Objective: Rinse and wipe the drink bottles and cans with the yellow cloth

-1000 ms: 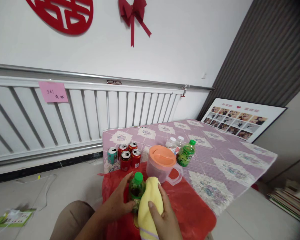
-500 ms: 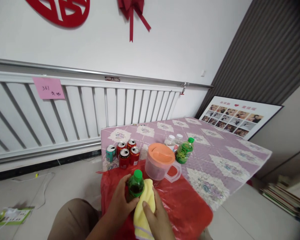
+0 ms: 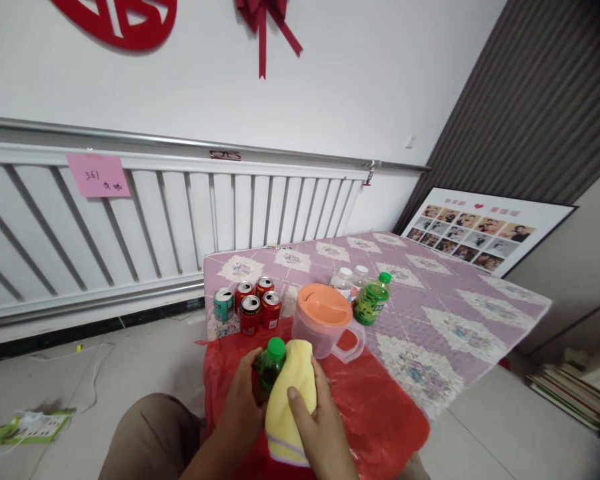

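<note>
A dark green bottle with a bright green cap (image 3: 276, 348) stands nearly upright in my left hand (image 3: 243, 400), whose fingers wrap round its side. My right hand (image 3: 316, 413) grips a folded yellow cloth (image 3: 291, 387) with a pale purple stripe near its lower edge. The cloth lies against the bottle's right side and hides its lower part. Both hands are above a red plastic sheet (image 3: 380, 407). Just beyond them is a clear plastic pitcher (image 3: 310, 337) with an orange lid (image 3: 325, 305).
Several opened drink cans (image 3: 251, 313) stand left of the pitcher. Behind it are two white-capped bottles (image 3: 343, 281) and a green-capped bottle (image 3: 373, 301). A purple flowered cloth (image 3: 445, 327) covers the table. A white radiator (image 3: 275, 210) runs along the wall; a photo board (image 3: 485, 227) leans at the right.
The yellow cloth has risen a little along the bottle with my right hand and now covers more of it. My left hand keeps its hold on the bottle.
</note>
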Demonstrator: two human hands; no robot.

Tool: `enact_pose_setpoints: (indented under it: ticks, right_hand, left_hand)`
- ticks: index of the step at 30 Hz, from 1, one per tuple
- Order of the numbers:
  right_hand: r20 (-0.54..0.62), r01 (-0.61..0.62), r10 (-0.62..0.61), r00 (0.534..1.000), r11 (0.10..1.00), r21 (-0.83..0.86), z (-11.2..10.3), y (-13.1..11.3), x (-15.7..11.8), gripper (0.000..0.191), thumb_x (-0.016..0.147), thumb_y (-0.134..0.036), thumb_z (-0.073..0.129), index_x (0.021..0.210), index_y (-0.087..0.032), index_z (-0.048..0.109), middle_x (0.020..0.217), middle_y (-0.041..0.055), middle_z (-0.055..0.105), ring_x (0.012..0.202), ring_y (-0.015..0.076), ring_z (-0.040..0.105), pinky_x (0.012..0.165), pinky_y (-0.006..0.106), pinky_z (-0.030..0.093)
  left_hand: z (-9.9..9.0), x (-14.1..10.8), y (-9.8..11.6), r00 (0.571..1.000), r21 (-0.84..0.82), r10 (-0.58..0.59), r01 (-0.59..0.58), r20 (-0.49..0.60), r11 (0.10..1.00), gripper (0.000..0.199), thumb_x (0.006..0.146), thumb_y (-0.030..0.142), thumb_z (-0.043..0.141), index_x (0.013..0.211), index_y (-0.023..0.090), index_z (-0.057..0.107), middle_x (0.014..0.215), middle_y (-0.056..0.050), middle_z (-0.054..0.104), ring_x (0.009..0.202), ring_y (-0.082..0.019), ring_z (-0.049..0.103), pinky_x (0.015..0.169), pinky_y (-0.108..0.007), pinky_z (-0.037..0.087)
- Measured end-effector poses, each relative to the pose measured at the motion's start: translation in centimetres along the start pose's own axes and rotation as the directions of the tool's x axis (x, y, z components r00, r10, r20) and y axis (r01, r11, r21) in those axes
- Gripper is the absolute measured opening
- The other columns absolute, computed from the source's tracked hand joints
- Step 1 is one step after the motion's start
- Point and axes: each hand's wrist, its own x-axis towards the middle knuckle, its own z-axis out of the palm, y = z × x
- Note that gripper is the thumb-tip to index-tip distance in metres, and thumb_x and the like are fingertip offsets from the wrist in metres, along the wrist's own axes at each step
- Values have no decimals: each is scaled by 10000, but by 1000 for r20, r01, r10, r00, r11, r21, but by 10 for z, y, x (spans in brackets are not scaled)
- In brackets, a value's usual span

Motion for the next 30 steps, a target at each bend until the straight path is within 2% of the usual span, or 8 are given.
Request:
enact_pose_setpoints:
  ticks: [4, 7, 13, 17, 19, 23, 26, 30]
  right_hand:
    - [49, -55, 53, 997, 998, 22, 3, 37, -3, 683, 818, -416, 565, 1420, -148, 385, 1471, 124, 430, 1354, 244, 403, 1123, 398, 321]
    - [61, -47, 45, 997, 998, 38, 1, 49, -4, 664, 807, -406, 589, 1409, -187, 414, 1465, 87, 447, 1339, 231, 426, 1089, 368, 376]
    - [36, -37, 35, 999, 998, 58, -6, 31, -3, 659, 816, -385, 582, 1419, -188, 404, 1476, 98, 428, 1328, 248, 441, 1074, 393, 402]
    - [-35, 1, 2, 999, 997, 77, -10, 2, -5, 661, 795, -359, 613, 1411, -207, 425, 1372, 90, 553, 1277, 257, 501, 989, 382, 489]
    - [-60, 25, -20, 998, 997, 77, -11, -12, -8, 655, 804, -349, 603, 1417, -217, 417, 1314, 79, 602, 1253, 250, 524, 950, 368, 517]
    - [-79, 84, -82, 993, 996, 16, -9, -26, -10, 660, 810, -348, 595, 1429, -239, 395, 1357, 74, 566, 1261, 251, 515, 979, 369, 496]
    - [-46, 78, -80, 996, 995, -57, -4, -14, -9, 678, 833, -384, 562, 1452, -219, 341, 1476, 88, 427, 1335, 253, 428, 1075, 398, 400]
    - [57, -8, 13, 998, 997, -80, 1, 16, -7, 694, 867, -429, 475, 1469, -149, 274, 1531, 121, 323, 1396, 233, 328, 1146, 410, 284]
  left_hand:
    - [2, -1, -4, 998, 49, 44, -41, -42, 998, 683, 666, 156, 681, 1293, 202, 416, 1326, -121, 535, 1247, -294, 508, 1069, -491, 396]
    - [-1, 0, -6, 999, 59, 42, -41, -17, 997, 719, 657, 158, 684, 1315, 214, 397, 1346, -118, 522, 1260, -302, 500, 1080, -505, 385]
    - [-20, 13, -11, 979, -88, 90, -75, 182, 993, 902, 648, 29, 591, 1447, 223, 221, 1448, -129, 435, 1355, -283, 403, 1116, -491, 356]
    - [-25, 19, -8, 940, -190, 61, 4, 334, 982, 767, 703, 36, 564, 1408, 225, 331, 1441, -106, 468, 1313, -264, 468, 1101, -460, 390]
    - [-22, 17, -7, 949, -189, 66, -7, 308, 982, 677, 728, 77, 595, 1361, 217, 399, 1395, -106, 519, 1266, -264, 517, 1075, -444, 425]
    - [-11, 6, -7, 988, -121, 78, -62, 134, 991, 632, 729, 181, 679, 1314, 201, 439, 1335, -128, 562, 1219, -281, 552, 1032, -449, 461]
    - [-5, 0, -5, 998, -38, 64, -63, 20, 997, 671, 694, 239, 731, 1302, 196, 450, 1318, -133, 565, 1213, -293, 550, 1025, -460, 457]
    - [-3, 1, -2, 997, 56, 48, -45, -57, 997, 652, 663, 216, 709, 1270, 184, 471, 1255, -123, 590, 1170, -290, 570, 1001, -463, 463]
